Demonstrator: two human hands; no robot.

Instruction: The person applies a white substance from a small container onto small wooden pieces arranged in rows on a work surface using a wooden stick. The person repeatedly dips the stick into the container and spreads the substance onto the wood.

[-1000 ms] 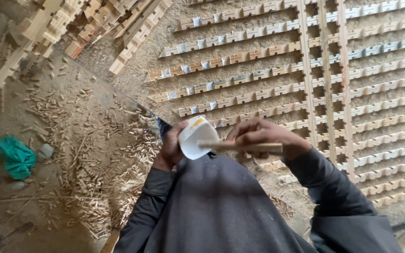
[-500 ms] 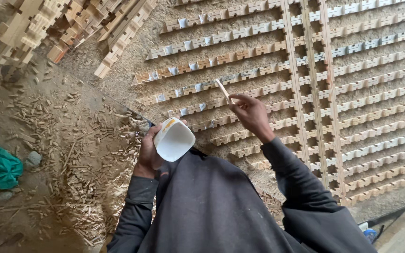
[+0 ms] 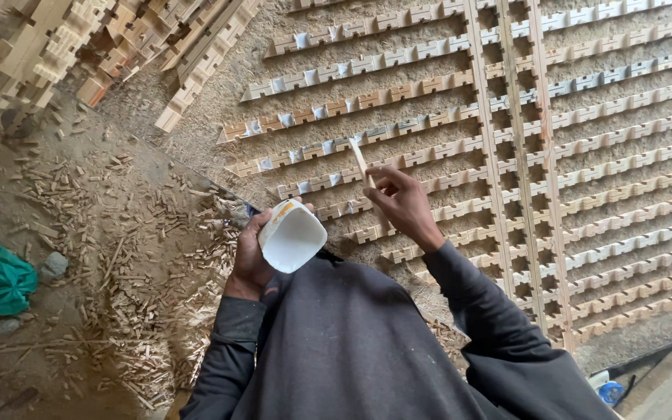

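- The thin wooden stick (image 3: 362, 161) is sitting pinched between the fingers of the right hand (image 3: 400, 204), slanting up and to the left, with its upper tip touching one of the notched wooden strips (image 3: 398, 129) at a spot smeared with white paste.
- The right hand is reaching out over the layout, its fingers pressed together around the lower end of the stick, and its dark grey sleeve (image 3: 491, 311) is trailing back toward the person's body.
- The left hand (image 3: 252, 253) is wrapping around a small white cup (image 3: 291, 236), holding it tilted so the pale inside is facing the camera; the cup is hanging just below and to the left of the right hand, apart from the stick.
- The notched strips are lying in near-parallel rows across a sawdust-covered surface (image 3: 445, 109); several notches in the rows on the left are showing white dabs.
- Three long upright slats (image 3: 513, 155) are crossing those rows on the right, fitting into the notches and making a lattice.
- More notched pieces are lying stacked in a loose pile (image 3: 118, 39) at the upper left.
- Short wood offcuts (image 3: 141, 272) are littering the dusty floor to the left of the person.
- A crumpled green cloth (image 3: 0, 276) is lying on the floor at the far left, well apart from both hands.
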